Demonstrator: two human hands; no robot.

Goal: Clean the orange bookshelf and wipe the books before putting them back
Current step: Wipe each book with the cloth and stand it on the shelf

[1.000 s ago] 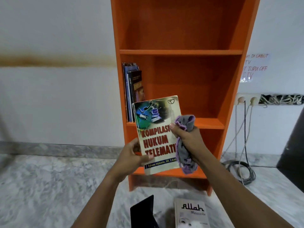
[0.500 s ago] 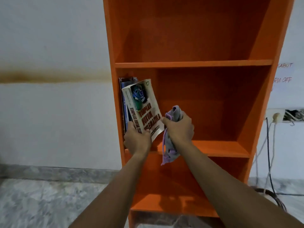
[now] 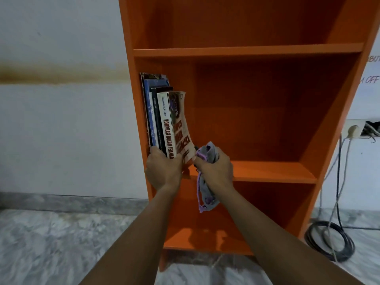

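Note:
The orange bookshelf (image 3: 257, 51) stands against the white wall. On its middle shelf, at the far left, a few books (image 3: 153, 112) stand upright. Next to them stands the white "Kompilasi Hukum Telematika" book (image 3: 174, 122), its front cover bowed out to the right. My left hand (image 3: 163, 168) grips this book at its lower spine end. My right hand (image 3: 214, 168) is just right of it, holding a grey and purple cloth (image 3: 205, 196) that hangs down in front of the shelf edge.
The rest of the middle shelf, right of the books, holds nothing. A wall socket (image 3: 353, 130) with plugged cables is at the right, and a coil of black cable (image 3: 329, 241) lies on the marble floor (image 3: 51, 243) beside the bookshelf.
The white book went from held face-up in front of me to standing upright on the middle shelf beside the other books. Both hands moved up to the shelf, and my view came closer.

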